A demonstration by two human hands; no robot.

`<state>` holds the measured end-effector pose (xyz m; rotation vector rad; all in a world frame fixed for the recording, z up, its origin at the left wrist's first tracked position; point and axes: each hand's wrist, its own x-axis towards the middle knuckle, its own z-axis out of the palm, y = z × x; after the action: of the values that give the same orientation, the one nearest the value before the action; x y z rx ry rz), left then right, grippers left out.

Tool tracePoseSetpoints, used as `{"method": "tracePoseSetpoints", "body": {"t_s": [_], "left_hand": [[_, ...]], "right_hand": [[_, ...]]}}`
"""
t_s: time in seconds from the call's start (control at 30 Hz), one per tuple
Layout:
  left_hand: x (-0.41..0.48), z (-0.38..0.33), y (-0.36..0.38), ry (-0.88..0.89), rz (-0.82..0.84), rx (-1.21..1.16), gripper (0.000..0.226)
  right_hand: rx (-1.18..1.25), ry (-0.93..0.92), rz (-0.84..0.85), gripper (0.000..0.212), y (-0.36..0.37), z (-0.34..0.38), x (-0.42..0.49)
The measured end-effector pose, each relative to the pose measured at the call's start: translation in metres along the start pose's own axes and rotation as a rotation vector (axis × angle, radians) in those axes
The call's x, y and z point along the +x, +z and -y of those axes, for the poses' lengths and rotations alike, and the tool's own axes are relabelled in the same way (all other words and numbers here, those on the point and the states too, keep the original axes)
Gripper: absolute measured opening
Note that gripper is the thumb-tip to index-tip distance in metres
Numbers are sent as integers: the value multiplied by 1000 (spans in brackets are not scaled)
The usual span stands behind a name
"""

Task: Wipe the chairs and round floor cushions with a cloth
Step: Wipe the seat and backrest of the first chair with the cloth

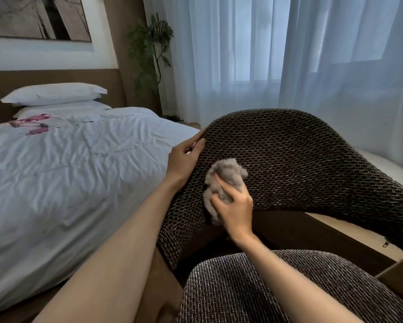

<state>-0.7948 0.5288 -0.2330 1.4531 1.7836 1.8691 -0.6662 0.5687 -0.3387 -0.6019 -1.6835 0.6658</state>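
Note:
A chair with dark woven fabric fills the middle; its curved backrest rises ahead and its seat cushion lies below. My left hand grips the backrest's left edge, thumb on the front face. My right hand holds a bunched grey-beige cloth and presses it against the lower left of the backrest. The chair's legs are hidden.
A bed with a white duvet, two pillows and some pink items stands close on the left. Sheer curtains cover the window behind the chair. A potted plant stands in the corner. A white rounded object shows at right.

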Motion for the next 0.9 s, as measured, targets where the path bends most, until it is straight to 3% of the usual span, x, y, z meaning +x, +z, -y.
{"method": "tracePoseSetpoints", "body": {"t_s": [0.2, 0.37, 0.53, 0.6, 0.77, 0.9], "left_hand": [[-9, -5, 0, -20, 22, 65, 32], [-27, -3, -12, -55, 78, 140, 37], [-59, 5, -33, -95, 130, 166, 40], [-68, 6, -38, -72, 153, 197, 41], [-74, 0, -42, -48, 195, 376, 43], [-76, 0, -42, -40, 188, 468, 43]], "right_hand": [[-145, 124, 222, 44, -35, -17, -32], [87, 97, -6, 35, -23, 47, 17], [245, 247, -30, 40, 16, 61, 2], [212, 268, -49, 42, 17, 46, -26], [23, 420, 147, 41, -9, 12, -72], [78, 337, 61, 38, -14, 55, -39]]}}
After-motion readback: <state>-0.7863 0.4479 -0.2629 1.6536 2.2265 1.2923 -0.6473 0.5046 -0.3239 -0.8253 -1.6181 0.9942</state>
